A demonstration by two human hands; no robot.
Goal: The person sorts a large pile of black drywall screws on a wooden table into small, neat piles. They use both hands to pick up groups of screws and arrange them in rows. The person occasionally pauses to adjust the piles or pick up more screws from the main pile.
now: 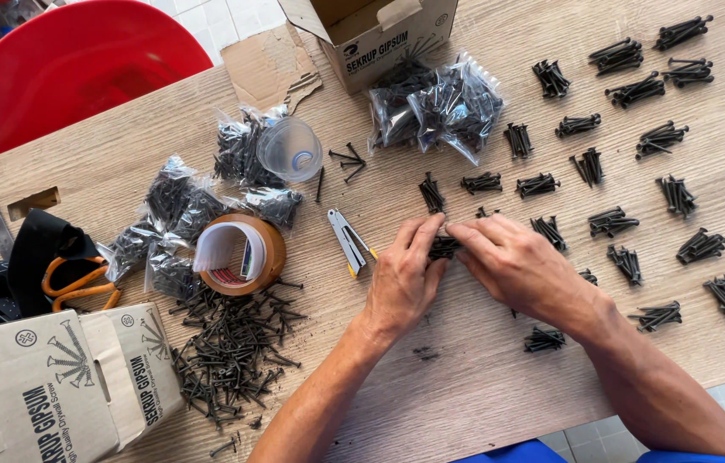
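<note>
Both hands meet mid-worktop: left hand [403, 279] & right hand [517, 266] each w/ grip clamped on one small screw bundle [444, 248], its long axis running left-right btwn fingertips, equally near both.

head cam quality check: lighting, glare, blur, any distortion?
Head view: even daylight, soft short shadows under the left hand and right hand; mild glare on the plastic cup and bagged screws; sharp across the table, no motion blur on the small bundle of screws the hands hold; wide-angle bowing shows along the table edges; the red chair is cropped.
</note>
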